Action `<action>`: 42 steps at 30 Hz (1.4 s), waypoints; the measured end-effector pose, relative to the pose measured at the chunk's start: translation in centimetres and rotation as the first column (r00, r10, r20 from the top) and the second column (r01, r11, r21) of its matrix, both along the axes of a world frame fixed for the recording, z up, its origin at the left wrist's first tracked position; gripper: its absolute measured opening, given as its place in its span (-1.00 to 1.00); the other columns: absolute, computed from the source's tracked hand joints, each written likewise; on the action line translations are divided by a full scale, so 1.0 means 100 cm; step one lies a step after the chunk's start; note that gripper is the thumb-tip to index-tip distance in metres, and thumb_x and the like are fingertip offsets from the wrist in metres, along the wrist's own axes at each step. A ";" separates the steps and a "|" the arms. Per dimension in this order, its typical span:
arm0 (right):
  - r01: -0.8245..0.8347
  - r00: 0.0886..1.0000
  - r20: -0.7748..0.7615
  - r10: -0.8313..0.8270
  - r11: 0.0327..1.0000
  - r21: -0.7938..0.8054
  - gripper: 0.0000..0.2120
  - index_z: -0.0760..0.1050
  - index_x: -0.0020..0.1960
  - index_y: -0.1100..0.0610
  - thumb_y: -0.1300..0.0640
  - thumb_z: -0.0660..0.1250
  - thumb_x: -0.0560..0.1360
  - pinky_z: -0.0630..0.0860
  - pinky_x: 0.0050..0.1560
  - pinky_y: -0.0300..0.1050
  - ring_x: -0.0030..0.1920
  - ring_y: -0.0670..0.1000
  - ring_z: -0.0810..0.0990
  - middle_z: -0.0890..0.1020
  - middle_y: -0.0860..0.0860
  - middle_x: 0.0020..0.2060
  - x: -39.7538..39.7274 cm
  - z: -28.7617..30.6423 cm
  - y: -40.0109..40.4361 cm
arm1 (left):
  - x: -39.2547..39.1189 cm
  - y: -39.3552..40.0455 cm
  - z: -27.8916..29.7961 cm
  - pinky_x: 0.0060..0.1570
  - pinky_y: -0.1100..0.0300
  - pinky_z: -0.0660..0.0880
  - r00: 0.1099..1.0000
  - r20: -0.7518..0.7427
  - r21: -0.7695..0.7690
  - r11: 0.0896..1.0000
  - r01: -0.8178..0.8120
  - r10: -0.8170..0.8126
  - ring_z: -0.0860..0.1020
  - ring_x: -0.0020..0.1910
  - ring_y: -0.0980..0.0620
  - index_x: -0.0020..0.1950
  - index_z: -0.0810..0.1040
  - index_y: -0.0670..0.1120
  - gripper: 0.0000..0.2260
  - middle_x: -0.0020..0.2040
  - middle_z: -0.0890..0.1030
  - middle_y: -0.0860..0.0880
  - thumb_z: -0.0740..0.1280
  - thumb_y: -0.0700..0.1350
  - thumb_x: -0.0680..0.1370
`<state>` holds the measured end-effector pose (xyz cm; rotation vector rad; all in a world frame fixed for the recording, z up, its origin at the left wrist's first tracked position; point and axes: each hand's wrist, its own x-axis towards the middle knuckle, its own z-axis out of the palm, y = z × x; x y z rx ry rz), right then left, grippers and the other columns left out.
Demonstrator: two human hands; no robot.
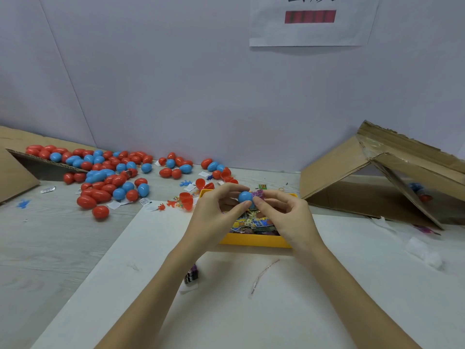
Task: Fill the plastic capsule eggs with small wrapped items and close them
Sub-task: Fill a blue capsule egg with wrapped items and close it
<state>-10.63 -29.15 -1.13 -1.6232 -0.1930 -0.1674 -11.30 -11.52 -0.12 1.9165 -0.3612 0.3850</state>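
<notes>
— Both hands are up over the yellow tray [254, 241]. My left hand [216, 212] has its fingers and thumb curled round a blue egg half [245, 196], and my right hand [284, 212] pinches a purple wrapped item [258, 194] right against the egg's edge.

— Is the item inside yet?

— Not that I can tell; it's touching the blue shell, but my fingertips hide the opening. I judge this as the stuffing step.

— How would you do it well?

— Keep the half steady with the open side toward the right hand, fold the wrapper small and push it fully below the rim so nothing catches when the second half goes on. I'd stay over the tray, so a dropped piece lands among the other wrapped items [254, 222].

— Where's the matching half?

— I can't see it. Open red halves [187, 200] lie just left of the tray; the pile of closed red and blue eggs [108, 172] sits farther left on the table [63, 248], beside a cardboard flap [15, 172]. A cardboard box [377, 177] stands off to the right.
</notes>
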 end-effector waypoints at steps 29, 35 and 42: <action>-0.183 0.951 -0.204 0.231 0.956 0.230 -0.55 0.67 0.20 0.11 -0.14 0.47 0.42 0.63 -0.10 -0.24 0.07 0.07 0.75 0.76 0.10 0.03 -0.010 0.027 -0.010 | -0.006 -0.002 -0.001 0.11 0.14 0.60 0.932 0.360 0.077 0.995 -0.069 0.036 0.64 0.08 0.04 0.32 0.63 -0.06 -0.59 0.11 0.69 0.06 0.50 -0.05 0.47; -0.239 0.836 -0.310 0.454 0.808 0.539 -0.68 0.69 0.17 0.17 -0.03 0.45 0.55 0.65 -0.09 -0.19 0.02 0.08 0.75 0.73 0.14 0.06 -0.015 0.028 0.001 | -0.009 -0.013 -0.001 0.07 0.31 0.55 0.970 0.237 0.040 0.998 0.052 -0.060 0.62 0.09 0.08 0.31 0.51 -0.05 -0.77 0.12 0.63 0.08 0.30 -0.06 0.66; -0.184 0.752 -0.332 0.570 0.664 0.725 -0.74 0.72 0.13 0.17 0.04 0.49 0.52 0.65 -0.09 -0.13 0.10 0.11 0.72 0.70 0.16 0.06 -0.017 0.027 0.007 | -0.008 -0.013 -0.004 0.03 0.30 0.56 0.970 0.239 -0.014 0.999 0.039 -0.034 0.62 0.09 0.14 0.28 0.53 -0.05 -0.78 0.09 0.62 0.19 0.27 -0.06 0.66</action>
